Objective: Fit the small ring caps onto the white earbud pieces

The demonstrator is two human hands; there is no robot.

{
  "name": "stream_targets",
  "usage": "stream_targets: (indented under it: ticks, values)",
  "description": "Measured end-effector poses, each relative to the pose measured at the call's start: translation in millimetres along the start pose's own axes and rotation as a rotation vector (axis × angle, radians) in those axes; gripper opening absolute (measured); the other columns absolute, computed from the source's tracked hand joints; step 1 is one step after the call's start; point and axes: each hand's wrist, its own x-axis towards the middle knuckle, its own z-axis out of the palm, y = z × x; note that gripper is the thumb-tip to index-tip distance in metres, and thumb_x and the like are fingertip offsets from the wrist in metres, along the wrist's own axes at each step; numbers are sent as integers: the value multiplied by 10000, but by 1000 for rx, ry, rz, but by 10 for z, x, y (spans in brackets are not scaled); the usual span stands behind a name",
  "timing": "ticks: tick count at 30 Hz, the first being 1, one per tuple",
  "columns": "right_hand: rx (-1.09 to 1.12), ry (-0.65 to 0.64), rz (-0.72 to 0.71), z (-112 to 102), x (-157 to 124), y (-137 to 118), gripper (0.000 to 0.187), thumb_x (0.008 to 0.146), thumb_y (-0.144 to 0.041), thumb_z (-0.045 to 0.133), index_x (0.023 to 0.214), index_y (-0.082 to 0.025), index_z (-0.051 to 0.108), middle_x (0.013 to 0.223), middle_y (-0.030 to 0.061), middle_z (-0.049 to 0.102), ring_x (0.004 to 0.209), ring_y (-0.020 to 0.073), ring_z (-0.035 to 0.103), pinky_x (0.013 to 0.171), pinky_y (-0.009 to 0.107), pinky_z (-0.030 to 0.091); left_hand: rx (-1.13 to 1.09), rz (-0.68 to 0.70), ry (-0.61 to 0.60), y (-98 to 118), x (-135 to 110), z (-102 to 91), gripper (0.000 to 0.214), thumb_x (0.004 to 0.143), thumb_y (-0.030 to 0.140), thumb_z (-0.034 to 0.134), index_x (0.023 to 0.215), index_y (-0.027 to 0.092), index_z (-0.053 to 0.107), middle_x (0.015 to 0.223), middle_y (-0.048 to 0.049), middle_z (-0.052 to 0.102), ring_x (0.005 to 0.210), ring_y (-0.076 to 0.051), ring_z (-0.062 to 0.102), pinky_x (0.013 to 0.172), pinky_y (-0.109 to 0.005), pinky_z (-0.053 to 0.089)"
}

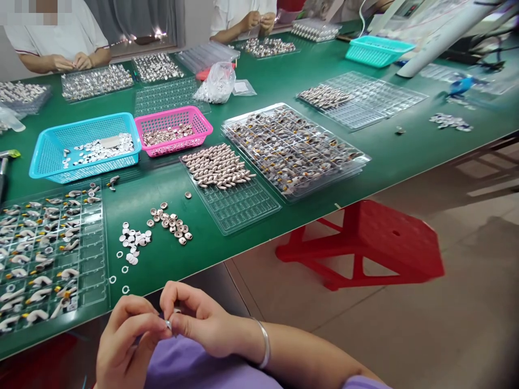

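Head view: left hand [127, 340] and right hand [198, 319] pinched together over the lap, fingertips closed on one tiny silvery part [168, 324], shiny, too small to make out further. Just below the green bench [284, 81] edge, near loose white rings [132, 243] and metal caps [172, 221].

1. We saw a tiny silvery part [167, 324], pinched at its edges so that only a glint of metal showed; its exact shape was too small to tell.
2. It sat low in the view, off the near edge of the green table [251, 227] and above a purple lap.
3. The nearest loose pieces, white rings [132, 246] and small metal caps [172, 221], lay scattered on the table.
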Motion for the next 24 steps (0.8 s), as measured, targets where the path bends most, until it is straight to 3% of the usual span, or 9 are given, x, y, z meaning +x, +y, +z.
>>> stream_targets:
  ticks: [15,24]
  values:
    - [19,-8,14,2,-7,17,440,843,-580,686,839,-189,484,738,-43,455,656,89,405,611,243,341,-48,-74,-68,4,4,-14,215,901,16,552,886,224,604,809,0,558,724,-131,601,626,-215,533]
    - [22,105,-23,-58,22,6,428,815,-546,738,818,-183,512,734,-44,470,620,80,431,603,233,359,2,-105,-149,-19,-35,-45,197,918,52,510,864,236,556,777,0,577,689,-132,607,619,-205,533]
